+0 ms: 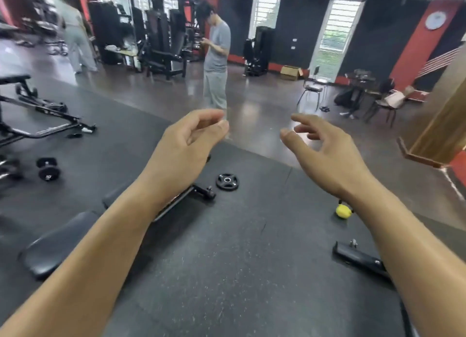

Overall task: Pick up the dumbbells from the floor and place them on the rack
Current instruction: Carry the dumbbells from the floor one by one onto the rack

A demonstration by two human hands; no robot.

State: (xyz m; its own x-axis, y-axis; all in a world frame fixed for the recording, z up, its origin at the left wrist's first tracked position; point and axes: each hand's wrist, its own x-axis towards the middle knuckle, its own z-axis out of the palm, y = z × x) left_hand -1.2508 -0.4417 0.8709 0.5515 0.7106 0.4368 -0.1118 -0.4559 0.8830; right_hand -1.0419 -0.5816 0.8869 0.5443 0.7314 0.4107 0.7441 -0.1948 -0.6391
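A black dumbbell (48,169) lies on the dark rubber floor at the far left, beside the edge of a rack-like frame (7,169) that is mostly cut off. My left hand (185,145) is raised in the middle of the view, fingers loosely curled and empty. My right hand (325,151) hovers to its right, fingers spread, holding nothing. Both hands are well to the right of the dumbbell and above floor level.
A black bench (60,243) lies under my left forearm. A small weight plate (227,181), a yellow kettlebell (343,211) and a black bar piece (358,257) sit on the mat. A person in grey (216,59) stands ahead. Another bench frame (42,114) is at left.
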